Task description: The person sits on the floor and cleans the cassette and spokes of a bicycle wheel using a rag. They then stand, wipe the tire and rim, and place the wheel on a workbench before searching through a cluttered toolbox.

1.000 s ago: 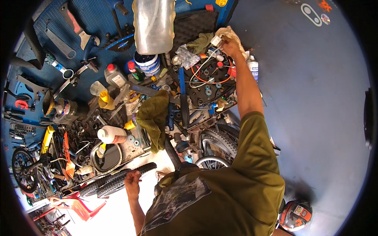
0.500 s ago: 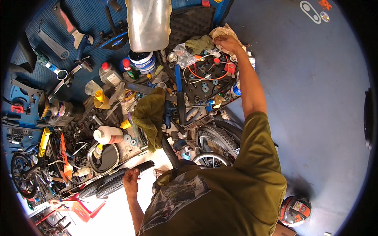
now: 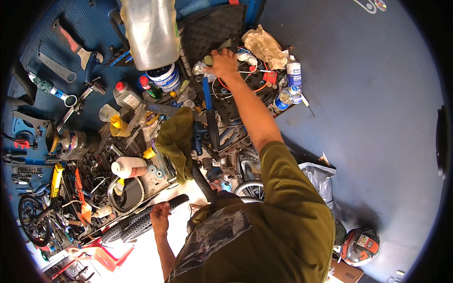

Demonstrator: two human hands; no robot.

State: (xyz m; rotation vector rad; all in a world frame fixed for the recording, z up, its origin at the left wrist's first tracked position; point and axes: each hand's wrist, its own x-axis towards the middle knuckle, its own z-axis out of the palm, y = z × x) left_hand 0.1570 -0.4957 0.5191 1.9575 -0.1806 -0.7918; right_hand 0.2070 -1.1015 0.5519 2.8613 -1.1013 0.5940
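Observation:
My right hand (image 3: 223, 63) reaches to the back of the cluttered bench, its fingers closed over a green rag (image 3: 208, 60). Most of that rag is hidden under the hand. A crumpled clear plastic bag (image 3: 200, 69) lies against it. To the right are a crumpled brown paper (image 3: 265, 47) and an orange cable loop (image 3: 264, 87). My left hand (image 3: 160, 218) hangs low beside a pair of knobbly black bicycle tyres (image 3: 141, 221). Its fingers are loosely curled and I see nothing in them. A larger olive cloth (image 3: 174, 141) drapes over the bench's front.
A white bottle (image 3: 130, 167) stands near a black oval tray (image 3: 125, 193). Behind are a grey bottle with a red cap (image 3: 127, 95) and a blue-white tub (image 3: 164, 78). Spray cans (image 3: 293, 73) stand at the bench's right end. Tools hang on the blue wall panel (image 3: 108, 33).
My right hand has moved left from the brown paper onto the green rag, which has shifted left. The paper and spray cans are now uncovered. The left hand has barely moved.

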